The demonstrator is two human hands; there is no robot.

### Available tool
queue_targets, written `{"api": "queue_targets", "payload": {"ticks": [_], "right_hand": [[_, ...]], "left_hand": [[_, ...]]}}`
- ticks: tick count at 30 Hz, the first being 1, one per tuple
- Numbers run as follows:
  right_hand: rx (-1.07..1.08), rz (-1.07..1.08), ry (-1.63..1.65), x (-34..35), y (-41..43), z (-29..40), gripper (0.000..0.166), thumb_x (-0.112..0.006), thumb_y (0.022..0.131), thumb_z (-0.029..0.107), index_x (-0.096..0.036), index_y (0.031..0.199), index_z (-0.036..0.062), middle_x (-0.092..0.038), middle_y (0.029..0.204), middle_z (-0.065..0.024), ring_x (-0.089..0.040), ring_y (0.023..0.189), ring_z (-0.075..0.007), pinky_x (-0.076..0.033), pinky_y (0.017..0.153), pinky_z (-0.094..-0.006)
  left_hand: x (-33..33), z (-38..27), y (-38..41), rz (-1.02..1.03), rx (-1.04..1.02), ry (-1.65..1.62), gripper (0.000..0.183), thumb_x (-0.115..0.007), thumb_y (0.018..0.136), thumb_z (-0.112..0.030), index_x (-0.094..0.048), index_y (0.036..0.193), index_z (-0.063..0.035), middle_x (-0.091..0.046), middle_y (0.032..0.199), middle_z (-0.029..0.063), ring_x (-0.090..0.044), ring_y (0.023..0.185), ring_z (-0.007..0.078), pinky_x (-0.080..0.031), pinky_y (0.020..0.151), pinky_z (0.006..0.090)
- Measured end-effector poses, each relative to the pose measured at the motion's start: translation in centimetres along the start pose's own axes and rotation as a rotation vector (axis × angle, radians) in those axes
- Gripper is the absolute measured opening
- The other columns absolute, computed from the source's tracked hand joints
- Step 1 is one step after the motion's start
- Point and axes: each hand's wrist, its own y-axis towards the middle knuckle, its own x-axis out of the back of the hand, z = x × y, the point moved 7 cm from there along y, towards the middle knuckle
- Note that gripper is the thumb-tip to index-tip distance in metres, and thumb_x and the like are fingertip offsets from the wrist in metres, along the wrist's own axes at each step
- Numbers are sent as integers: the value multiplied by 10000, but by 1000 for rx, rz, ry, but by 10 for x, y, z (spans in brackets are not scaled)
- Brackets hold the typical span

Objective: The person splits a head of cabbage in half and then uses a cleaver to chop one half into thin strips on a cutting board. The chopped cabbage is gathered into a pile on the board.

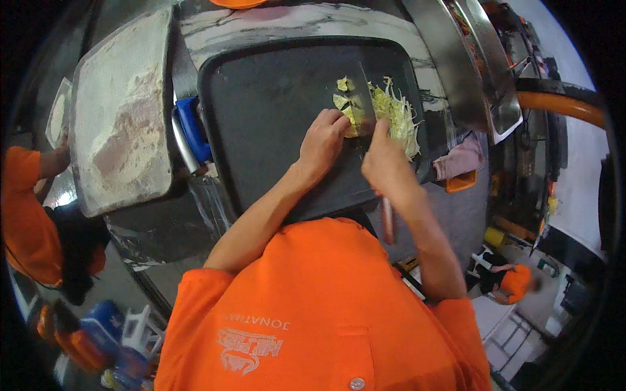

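Observation:
A broad knife stands on edge over a large dark tray-like board with a raised rim. My right hand grips it, and a reddish-brown handle end sticks out below the fist. To the left of the blade lie pale yellow-green leaf pieces, which look like cabbage. Curled fingers of my left hand press on the nearest of these pieces, close beside the blade. On the blade's right side is a heap of thin cabbage shreds, partly hidden by my right hand.
Left of the board sits a large pale tray of flour, with a blue-handled tool between. At right are a pink cloth, an orange container and metal pans. A person stands far left; another is in the right background.

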Motion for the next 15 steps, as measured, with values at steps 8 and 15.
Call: {"api": "queue_targets", "payload": {"ticks": [8, 15], "right_hand": [[-42, 135, 124, 30, 47, 19, 301, -446, 836, 16, -288, 1076, -71, -576, 642, -282, -606, 489, -367, -474, 409, -467], [70, -73, -14, -23, 5, -14, 369, -454, 818, -11, -265, 1131, -63, -575, 695, -313, -609, 504, -387, -488, 431, -484]], "left_hand": [[6, 0, -4, -2, -18, -28, 60, -587, 785, -26, -591, 845, -30, -597, 933, 147, -578, 881, 344, -490, 738, 405], [1, 3, -3, -12, 32, -40, 57, -592, 781, -24, -589, 837, -32, -593, 935, 151, -580, 867, 347, -490, 728, 412]]}}
